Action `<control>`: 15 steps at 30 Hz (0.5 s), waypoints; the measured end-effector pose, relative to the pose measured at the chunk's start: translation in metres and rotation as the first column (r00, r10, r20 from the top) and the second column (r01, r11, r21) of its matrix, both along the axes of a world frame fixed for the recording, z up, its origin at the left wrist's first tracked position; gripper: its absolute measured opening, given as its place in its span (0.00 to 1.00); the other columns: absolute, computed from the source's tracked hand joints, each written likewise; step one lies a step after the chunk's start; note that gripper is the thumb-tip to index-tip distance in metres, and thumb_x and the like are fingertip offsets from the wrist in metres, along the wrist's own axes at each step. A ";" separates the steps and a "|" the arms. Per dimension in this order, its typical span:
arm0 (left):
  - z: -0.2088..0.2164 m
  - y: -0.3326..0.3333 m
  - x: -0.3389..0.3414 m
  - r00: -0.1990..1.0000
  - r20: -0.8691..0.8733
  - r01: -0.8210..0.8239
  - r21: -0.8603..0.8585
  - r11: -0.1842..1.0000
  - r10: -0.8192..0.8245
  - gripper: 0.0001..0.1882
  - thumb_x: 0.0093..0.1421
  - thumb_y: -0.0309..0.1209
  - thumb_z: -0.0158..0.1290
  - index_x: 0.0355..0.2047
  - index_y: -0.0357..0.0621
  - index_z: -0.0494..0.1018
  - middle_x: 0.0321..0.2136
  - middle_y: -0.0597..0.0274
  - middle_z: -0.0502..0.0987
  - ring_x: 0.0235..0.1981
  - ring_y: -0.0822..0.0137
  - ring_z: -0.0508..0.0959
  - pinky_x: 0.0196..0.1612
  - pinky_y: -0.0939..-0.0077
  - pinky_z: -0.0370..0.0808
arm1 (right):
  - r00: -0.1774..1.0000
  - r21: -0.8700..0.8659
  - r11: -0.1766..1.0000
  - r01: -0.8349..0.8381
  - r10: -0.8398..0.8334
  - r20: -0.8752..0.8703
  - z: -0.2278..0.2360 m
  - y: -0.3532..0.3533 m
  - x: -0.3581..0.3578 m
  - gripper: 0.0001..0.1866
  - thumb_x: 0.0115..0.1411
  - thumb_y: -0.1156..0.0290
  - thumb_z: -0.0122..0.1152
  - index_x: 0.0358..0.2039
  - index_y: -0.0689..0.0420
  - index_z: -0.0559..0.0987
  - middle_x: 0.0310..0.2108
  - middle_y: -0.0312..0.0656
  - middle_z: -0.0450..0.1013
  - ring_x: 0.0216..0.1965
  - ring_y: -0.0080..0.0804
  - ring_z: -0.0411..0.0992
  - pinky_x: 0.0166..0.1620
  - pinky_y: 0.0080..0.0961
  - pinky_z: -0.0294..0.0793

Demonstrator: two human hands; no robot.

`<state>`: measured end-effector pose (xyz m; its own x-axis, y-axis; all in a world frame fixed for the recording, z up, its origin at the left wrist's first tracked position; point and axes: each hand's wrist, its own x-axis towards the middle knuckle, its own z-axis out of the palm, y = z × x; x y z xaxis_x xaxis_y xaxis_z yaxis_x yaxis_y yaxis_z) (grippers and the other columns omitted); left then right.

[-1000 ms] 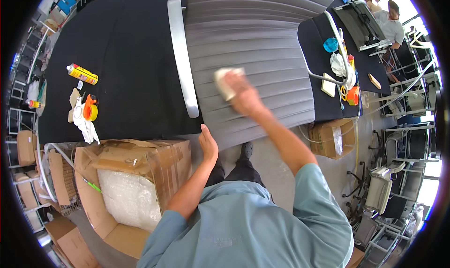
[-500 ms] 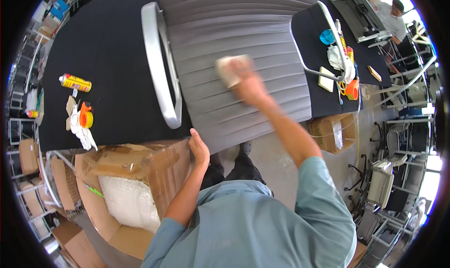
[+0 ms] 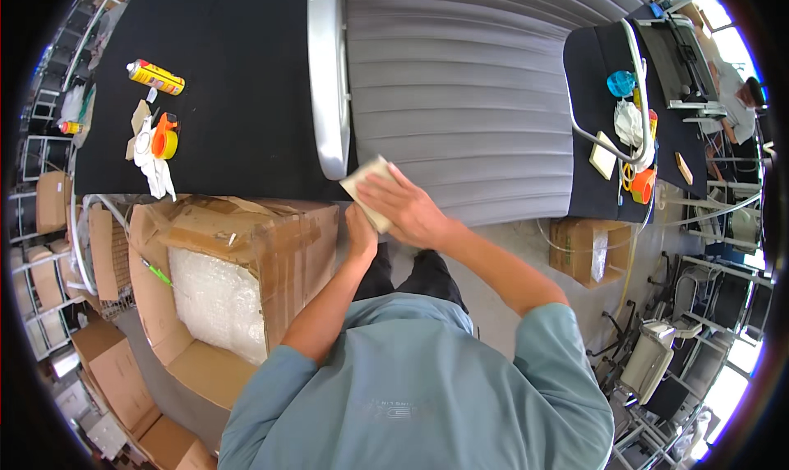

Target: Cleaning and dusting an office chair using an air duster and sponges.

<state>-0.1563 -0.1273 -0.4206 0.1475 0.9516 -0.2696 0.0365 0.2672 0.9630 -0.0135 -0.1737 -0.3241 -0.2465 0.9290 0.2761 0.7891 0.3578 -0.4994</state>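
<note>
A pale cream sponge pad [image 3: 362, 184] is in my right hand [image 3: 411, 215], whose fingers lie pressed across its top. My left hand [image 3: 360, 236] is right beneath the pad, at its lower corner. The pad and right hand hide the left fingers, so their grip does not show. Both hands are at the near edge of a grey ribbed chair seat [image 3: 460, 100], by the lower end of its silver armrest [image 3: 329, 84]. The other armrest [image 3: 637, 84] stands at the right side. Under the chair is a black-covered table [image 3: 238, 100].
A yellow spray can [image 3: 156, 77], orange tape dispenser [image 3: 164, 137] and white glove [image 3: 152, 162] lie on the left. On the right are a cream block [image 3: 603, 155] and orange tape [image 3: 643, 186]. An open carton [image 3: 300, 260] stands below the table. Another person [image 3: 735, 100] is far right.
My right hand has brought the pad from the middle of the seat down to the near edge, meeting my left hand. The view has shifted, and the chair appears farther right and higher.
</note>
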 end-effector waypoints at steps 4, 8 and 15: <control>-0.004 0.001 -0.006 0.990 -0.079 0.117 -0.032 0.993 -0.120 0.34 0.77 0.51 0.35 0.22 0.33 0.64 0.19 0.67 0.64 0.25 0.70 0.61 0.29 0.61 0.59 | 0.980 0.113 0.983 0.142 -0.155 0.121 -0.005 0.019 0.039 0.38 0.48 0.74 0.66 0.64 0.54 0.72 0.66 0.41 0.67 0.71 0.42 0.59 0.74 0.56 0.48; 0.009 0.003 -0.004 0.992 -0.058 0.110 -0.075 0.991 -0.114 0.33 0.75 0.53 0.38 0.19 0.42 0.52 0.19 0.72 0.53 0.24 0.72 0.54 0.27 0.61 0.52 | 0.938 0.192 0.946 0.263 -0.297 0.180 0.014 0.106 0.049 0.34 0.54 0.70 0.65 0.64 0.54 0.72 0.68 0.40 0.64 0.71 0.43 0.56 0.74 0.56 0.45; 0.008 0.006 -0.002 0.967 0.255 0.090 -0.369 0.925 0.007 0.42 0.70 0.66 0.36 0.58 0.36 0.70 0.56 0.58 0.73 0.55 0.69 0.71 0.59 0.72 0.67 | 0.954 0.082 0.968 0.236 -0.246 0.170 -0.010 0.024 -0.009 0.37 0.51 0.72 0.63 0.65 0.55 0.71 0.68 0.39 0.64 0.73 0.42 0.54 0.75 0.60 0.43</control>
<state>-0.1585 -0.1209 -0.4129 0.2928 0.7790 -0.5545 -0.1702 0.6131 0.7715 -0.0227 -0.1492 -0.3336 -0.0674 0.9500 0.3049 0.9295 0.1708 -0.3269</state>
